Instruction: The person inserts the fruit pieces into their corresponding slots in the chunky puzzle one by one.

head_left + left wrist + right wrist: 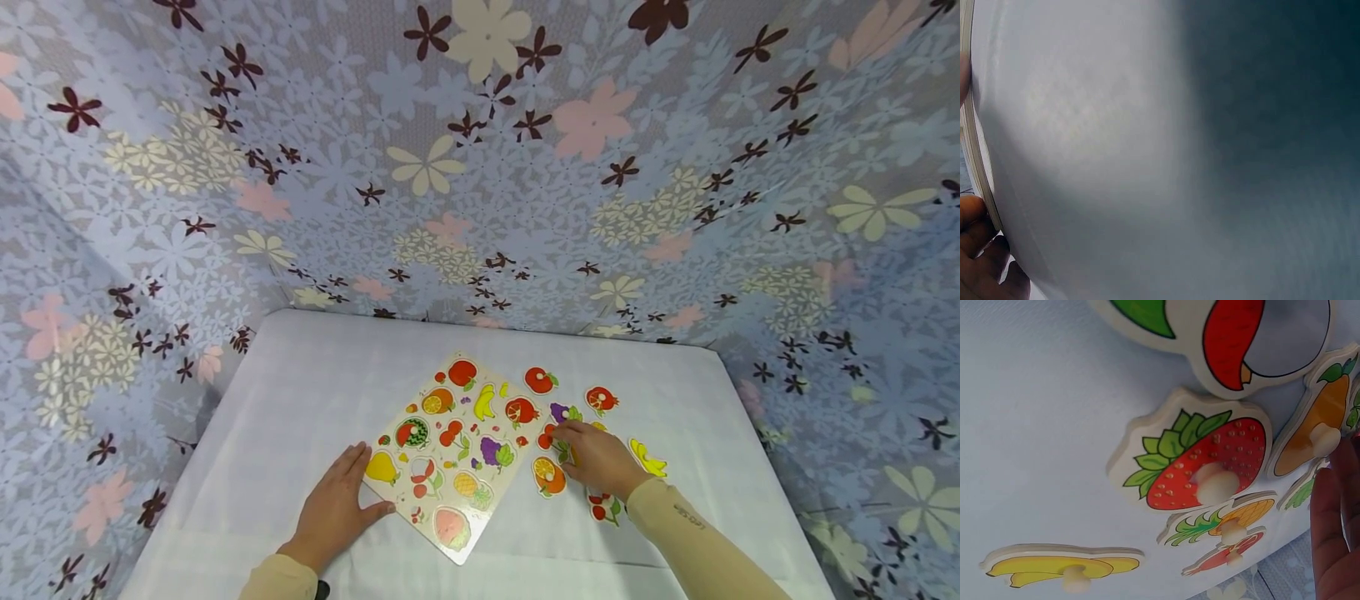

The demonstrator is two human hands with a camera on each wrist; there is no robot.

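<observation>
A fruit puzzle board (442, 450) lies at an angle on the table. My left hand (333, 504) holds its left corner, fingers along one edge and thumb against another; the left wrist view shows those fingers (985, 256) at the board's edge. To the right of the board, my right hand (596, 454) reaches over the loose pieces and pinches a red cherry piece (546, 436) with green leaves. Its knob is hidden by the fingers. An orange piece (549, 477) lies just below the fingertips, and a grape piece (564, 412) just above.
Around the right hand lie an apple piece (538, 381), a pomegranate piece (600, 400) and a banana piece (647, 458). The right wrist view shows a strawberry piece (1210, 462) and a pineapple piece (1235, 519) with wooden knobs. A flowered cloth (480, 208) hangs behind the white table (322, 367).
</observation>
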